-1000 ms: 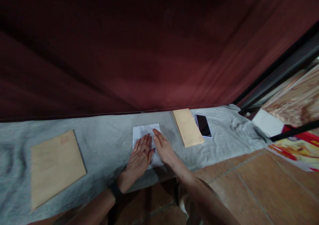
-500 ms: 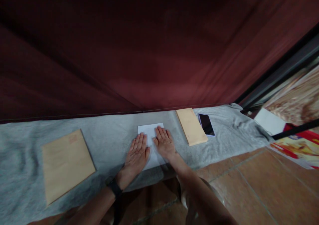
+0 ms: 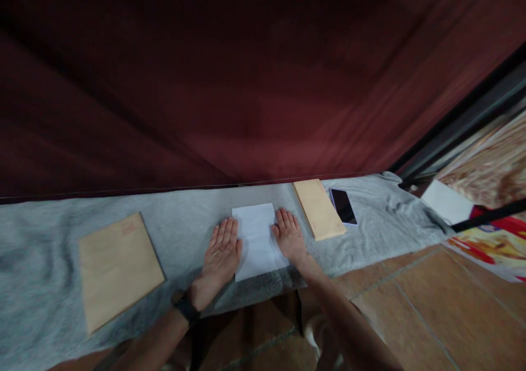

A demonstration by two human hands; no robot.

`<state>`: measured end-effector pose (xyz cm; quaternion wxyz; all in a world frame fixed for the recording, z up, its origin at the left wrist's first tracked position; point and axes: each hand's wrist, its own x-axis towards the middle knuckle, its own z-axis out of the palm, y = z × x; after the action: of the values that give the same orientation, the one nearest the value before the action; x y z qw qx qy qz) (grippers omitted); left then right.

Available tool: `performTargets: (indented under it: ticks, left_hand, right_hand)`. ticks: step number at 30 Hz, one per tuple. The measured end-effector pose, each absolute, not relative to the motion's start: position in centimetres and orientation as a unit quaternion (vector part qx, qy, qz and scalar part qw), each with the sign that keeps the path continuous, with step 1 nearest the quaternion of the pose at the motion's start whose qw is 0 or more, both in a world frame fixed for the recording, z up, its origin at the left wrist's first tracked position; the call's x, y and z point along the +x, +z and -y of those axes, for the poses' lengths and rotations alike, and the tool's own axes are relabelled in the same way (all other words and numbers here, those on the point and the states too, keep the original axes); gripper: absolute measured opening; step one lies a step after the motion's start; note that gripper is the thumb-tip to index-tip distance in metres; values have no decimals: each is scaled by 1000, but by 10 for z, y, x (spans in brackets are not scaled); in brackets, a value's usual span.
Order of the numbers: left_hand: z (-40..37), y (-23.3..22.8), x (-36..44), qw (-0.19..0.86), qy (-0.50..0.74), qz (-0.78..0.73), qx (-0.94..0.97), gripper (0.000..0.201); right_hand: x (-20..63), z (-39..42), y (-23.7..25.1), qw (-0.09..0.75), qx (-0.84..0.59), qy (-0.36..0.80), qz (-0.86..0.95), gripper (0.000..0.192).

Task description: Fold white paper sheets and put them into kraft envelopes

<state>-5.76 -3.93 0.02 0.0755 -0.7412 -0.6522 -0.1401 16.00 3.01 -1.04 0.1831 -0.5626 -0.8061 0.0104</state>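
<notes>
A white sheet of paper lies flat on the grey cloth, with a faint crease across it. My left hand rests palm down along its left edge, fingers stretched out. Along the right edge lies my right hand, also flat, its thumb reaching onto the paper. Neither hand grips anything. To the right is a stack of tan envelopes, close to my right fingertips. Farther left, a large brown envelope with a reddish print in its upper corner sits on the cloth.
A dark-screened phone lies beside the envelope stack. The grey cloth covers a long narrow surface against a dark red curtain. At the right are a white object and a colourful printed box above the tiled floor.
My hands have slid apart across the paper, the left outward to its left edge and the right outward to its right edge, uncovering the middle. The whole view has shifted slightly.
</notes>
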Motion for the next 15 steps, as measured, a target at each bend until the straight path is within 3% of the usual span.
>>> performTargets:
  ticks: [6, 10, 15]
  left_hand:
    - [65, -10, -9, 75, -179, 546, -815, 58]
    - [75, -30, -3, 62, -198, 518, -830, 57]
    - [72, -28, -17, 83, -205, 545, -809, 56]
  right_hand:
    - [141, -15, -1, 258, -474, 109, 835, 54]
    - [129, 2, -3, 232, -403, 138, 874, 54]
    - [134, 8, -8, 203, -413, 86, 884, 55]
